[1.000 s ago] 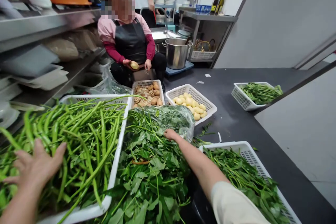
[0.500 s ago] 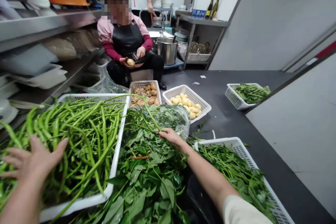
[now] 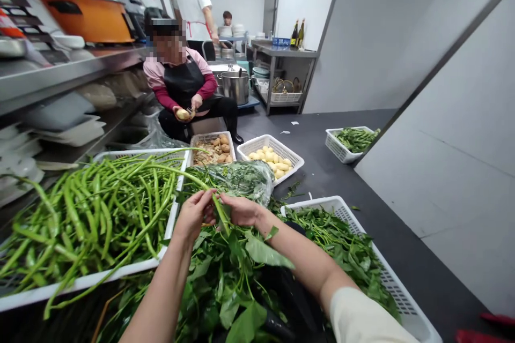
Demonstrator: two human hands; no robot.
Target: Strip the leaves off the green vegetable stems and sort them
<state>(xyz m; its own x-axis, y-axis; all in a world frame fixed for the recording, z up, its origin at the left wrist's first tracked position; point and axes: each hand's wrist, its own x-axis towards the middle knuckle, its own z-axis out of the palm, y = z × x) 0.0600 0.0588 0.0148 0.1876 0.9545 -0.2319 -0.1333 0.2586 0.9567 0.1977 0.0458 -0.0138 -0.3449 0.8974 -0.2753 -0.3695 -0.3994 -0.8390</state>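
Observation:
Both hands meet over a heap of leafy greens [image 3: 217,289], on one long green stem [image 3: 201,177] with leaves at its lower end. My left hand [image 3: 196,215] pinches the stem from the left. From the right, my right hand [image 3: 239,210] grips the same stem, its fingertips close to the left ones. The stem's thin end arcs back over a white basket [image 3: 174,220] full of bare green stems [image 3: 100,214]. At my right stands another white basket [image 3: 386,257], holding leafy tops [image 3: 341,257].
A co-worker [image 3: 183,77] sits ahead, holding a potato [image 3: 184,114]. Before them are a basket of unpeeled potatoes [image 3: 222,149] and one of peeled potatoes [image 3: 270,158]. A bag of greens [image 3: 251,179] lies nearer. Shelves [image 3: 72,72] line the left; a partition [image 3: 442,171] stands right.
My left hand has moved right from over the stem basket, from spread fingers to a pinch on the stem. My right hand has drawn the stem nearer. The view has shifted.

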